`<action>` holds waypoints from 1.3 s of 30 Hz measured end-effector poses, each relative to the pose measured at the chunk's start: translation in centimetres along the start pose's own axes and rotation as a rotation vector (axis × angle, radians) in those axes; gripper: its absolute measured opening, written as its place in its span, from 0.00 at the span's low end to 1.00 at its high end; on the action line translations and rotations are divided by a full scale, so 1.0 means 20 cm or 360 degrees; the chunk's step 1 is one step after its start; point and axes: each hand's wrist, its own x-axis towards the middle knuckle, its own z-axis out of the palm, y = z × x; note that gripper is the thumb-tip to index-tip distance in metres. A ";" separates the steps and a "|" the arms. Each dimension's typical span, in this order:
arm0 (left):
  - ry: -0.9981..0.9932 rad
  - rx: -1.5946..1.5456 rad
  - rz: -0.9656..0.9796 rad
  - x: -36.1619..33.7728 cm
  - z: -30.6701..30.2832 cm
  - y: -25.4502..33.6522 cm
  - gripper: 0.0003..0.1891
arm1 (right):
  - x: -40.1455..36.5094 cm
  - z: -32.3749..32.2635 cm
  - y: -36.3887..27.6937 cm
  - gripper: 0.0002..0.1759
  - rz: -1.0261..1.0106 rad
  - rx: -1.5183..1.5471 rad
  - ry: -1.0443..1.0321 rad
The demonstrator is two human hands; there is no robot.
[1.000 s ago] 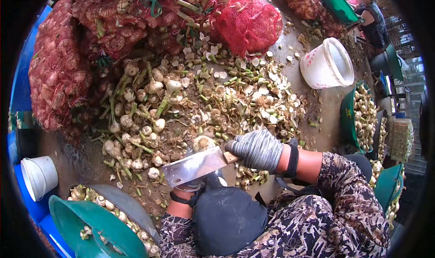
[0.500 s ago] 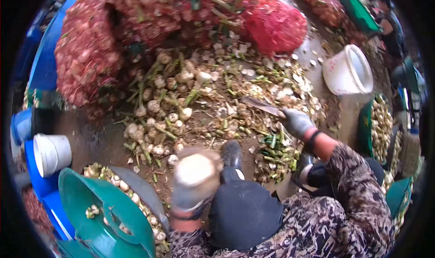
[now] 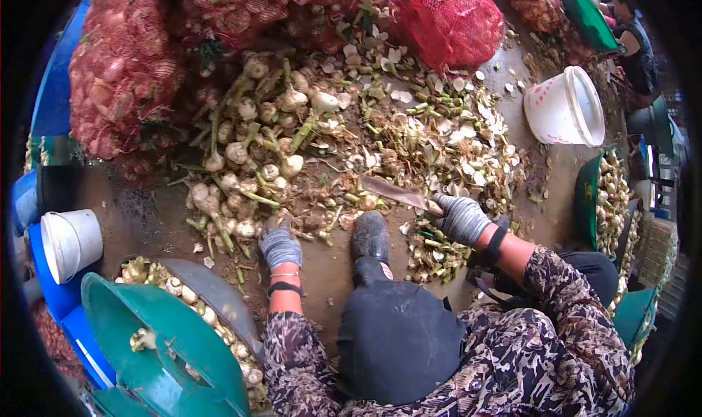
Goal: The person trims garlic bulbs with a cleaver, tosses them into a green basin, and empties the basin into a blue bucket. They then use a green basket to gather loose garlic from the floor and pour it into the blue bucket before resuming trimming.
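My right hand (image 3: 462, 219), in a grey glove, is closed around the handle of a broad-bladed knife (image 3: 395, 192). The blade points left over the stalk and root trimmings. At the near edge of a heap of garlic bulbs (image 3: 238, 153) with stalks is my left hand (image 3: 280, 246), also gloved. Its fingers are bent round a garlic bulb (image 3: 276, 218), which they partly cover. Cut stalks and pale skins (image 3: 446, 135) lie beyond the knife. A dark boot (image 3: 371, 238) stands between my hands.
Full red net sacks (image 3: 121, 73) stand behind the heap, with a smaller red net bag (image 3: 447, 25) beside them. At left are a green basin (image 3: 161, 344), trimmed bulbs (image 3: 186, 292) and a white bucket (image 3: 73, 245). Another white bucket (image 3: 559, 110) lies tilted at right. A person (image 3: 632, 44) is at far right.
My left hand, blurred beside my knee with a large pale bulb, has moved forward to the heap; that bulb is no longer in it. My right hand and the knife have shifted slightly left and nearer.
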 end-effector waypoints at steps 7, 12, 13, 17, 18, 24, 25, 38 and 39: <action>0.0113 -0.0424 0.0009 0.03 0.09 -0.01 0.22 | 0.01 0.00 -0.12 0.16 -0.0110 0.0077 -0.0176; -0.0435 -0.2527 -0.0224 -0.09 -0.01 0.26 0.23 | 0.05 -0.09 -0.42 0.12 -0.0616 0.0207 -0.0183; -0.0495 -0.3007 -0.0364 -0.13 -0.31 0.44 0.20 | 0.06 -0.10 -0.44 0.12 -0.0664 0.0176 -0.0185; -0.0362 -0.2276 -0.0270 -0.12 -0.48 0.55 0.12 | 0.20 -0.02 -0.09 0.12 -0.0053 0.0127 -0.0033; -0.0287 -0.2176 -0.0218 -0.12 -0.35 0.50 0.14 | 0.20 0.01 -0.01 0.13 -0.0029 0.0258 0.0032; -0.0322 -0.1595 0.0496 -0.03 -0.60 0.73 0.14 | 0.11 -0.17 -0.41 0.28 -0.0218 0.0907 0.0114; -0.0303 -0.1630 0.0579 -0.04 -0.63 0.77 0.14 | 0.13 -0.19 -0.44 0.27 -0.0278 0.1016 0.0092; -0.0789 -0.2783 0.0315 -0.01 -0.50 0.67 0.34 | 0.14 -0.02 -0.38 0.17 0.0419 0.2418 -0.0370; -0.0780 -0.2723 0.0351 -0.01 -0.50 0.68 0.34 | 0.15 -0.02 -0.39 0.17 0.0412 0.2420 -0.0370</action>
